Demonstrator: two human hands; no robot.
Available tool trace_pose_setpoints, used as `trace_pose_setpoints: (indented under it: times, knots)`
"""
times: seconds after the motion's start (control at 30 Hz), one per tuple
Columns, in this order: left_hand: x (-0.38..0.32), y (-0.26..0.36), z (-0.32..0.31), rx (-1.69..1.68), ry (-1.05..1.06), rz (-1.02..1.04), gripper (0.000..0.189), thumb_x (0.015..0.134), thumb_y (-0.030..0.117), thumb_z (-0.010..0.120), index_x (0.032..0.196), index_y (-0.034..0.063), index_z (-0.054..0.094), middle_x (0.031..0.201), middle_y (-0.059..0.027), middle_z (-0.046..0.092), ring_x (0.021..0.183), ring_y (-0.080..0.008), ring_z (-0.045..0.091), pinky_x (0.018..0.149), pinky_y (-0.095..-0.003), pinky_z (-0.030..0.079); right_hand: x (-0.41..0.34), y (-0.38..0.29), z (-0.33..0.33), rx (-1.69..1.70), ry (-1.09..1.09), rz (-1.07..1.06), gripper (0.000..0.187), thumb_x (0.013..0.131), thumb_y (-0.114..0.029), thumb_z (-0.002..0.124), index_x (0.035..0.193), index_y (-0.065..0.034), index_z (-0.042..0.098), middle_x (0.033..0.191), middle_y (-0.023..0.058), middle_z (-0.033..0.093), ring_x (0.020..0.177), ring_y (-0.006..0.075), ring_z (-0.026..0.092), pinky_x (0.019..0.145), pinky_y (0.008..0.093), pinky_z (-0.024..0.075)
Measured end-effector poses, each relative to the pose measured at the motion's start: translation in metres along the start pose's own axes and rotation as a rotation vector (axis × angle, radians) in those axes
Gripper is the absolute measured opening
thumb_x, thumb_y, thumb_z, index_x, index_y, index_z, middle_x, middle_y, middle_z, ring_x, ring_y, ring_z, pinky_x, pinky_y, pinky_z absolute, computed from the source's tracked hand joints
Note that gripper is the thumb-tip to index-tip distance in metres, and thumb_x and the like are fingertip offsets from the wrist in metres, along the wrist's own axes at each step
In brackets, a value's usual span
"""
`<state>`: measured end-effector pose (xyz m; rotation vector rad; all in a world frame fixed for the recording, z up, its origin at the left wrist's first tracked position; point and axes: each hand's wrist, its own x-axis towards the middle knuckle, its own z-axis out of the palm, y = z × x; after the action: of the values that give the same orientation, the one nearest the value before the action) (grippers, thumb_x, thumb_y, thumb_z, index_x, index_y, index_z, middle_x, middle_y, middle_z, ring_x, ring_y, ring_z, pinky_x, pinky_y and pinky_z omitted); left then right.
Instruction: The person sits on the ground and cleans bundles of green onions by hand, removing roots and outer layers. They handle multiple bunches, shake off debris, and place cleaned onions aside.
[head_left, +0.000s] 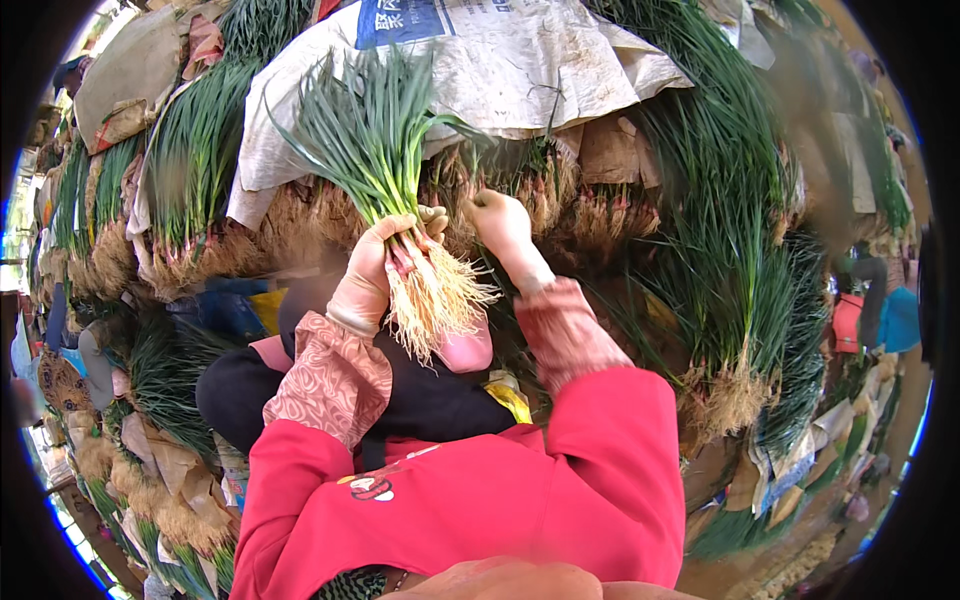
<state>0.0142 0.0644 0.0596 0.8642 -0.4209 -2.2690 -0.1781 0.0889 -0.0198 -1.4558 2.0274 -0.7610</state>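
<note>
My left hand (369, 262), in a thin pale glove, grips a bunch of leafy allium plants (401, 172) around their reddish stem bases. The green leaves fan upward and away from me, and the pale stringy roots (439, 300) hang toward my lap. To the right of the bunch is my right hand (504, 225), also gloved, with its fingers curled in. It is apart from the bunch, close to a row of rooted plants (544, 191). Blur around its fingertips hides whether a thin stalk is pinched there.
A white woven plastic sack (525, 67) bearing print covers plants in front of me. More bunches lie at the left (199, 165), and a long heap of greens (720, 187) runs along the right. A pink shoe (466, 346) shows below the roots.
</note>
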Motion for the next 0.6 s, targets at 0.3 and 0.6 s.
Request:
trace_pose_setpoints:
  times: [0.3, 0.6]
  knots:
    - [-0.005, -0.021, 0.011, 0.225, 0.000, -0.209, 0.026, 0.088, 0.017, 0.052, 0.103, -0.0030, 0.060, 0.089, -0.0186, 0.067, 0.073, -0.0256, 0.064, 0.068, -0.0349, 0.055, -0.065, -0.019, -0.080, 0.436, -0.597, 0.061, 0.045, 0.090, -0.040, 0.060, 0.119, -0.0058, 0.061, 0.096, 0.0035, 0.067, 0.082, 0.0119, 0.061, 0.070, 0.0270, 0.0470]
    - [-0.009, -0.018, 0.006, 0.060, -0.023, -0.254, 0.026, 0.084, 0.015, 0.058, 0.100, -0.0059, 0.061, 0.088, -0.0182, 0.066, 0.085, -0.0288, 0.064, 0.081, -0.0403, 0.053, -0.029, -0.014, 0.019, 1.466, -0.541, 0.253, 0.026, 0.091, -0.026, 0.066, 0.104, -0.0048, 0.059, 0.072, -0.0046, 0.057, 0.056, 0.0011, 0.048, 0.050, 0.0169, 0.0394]
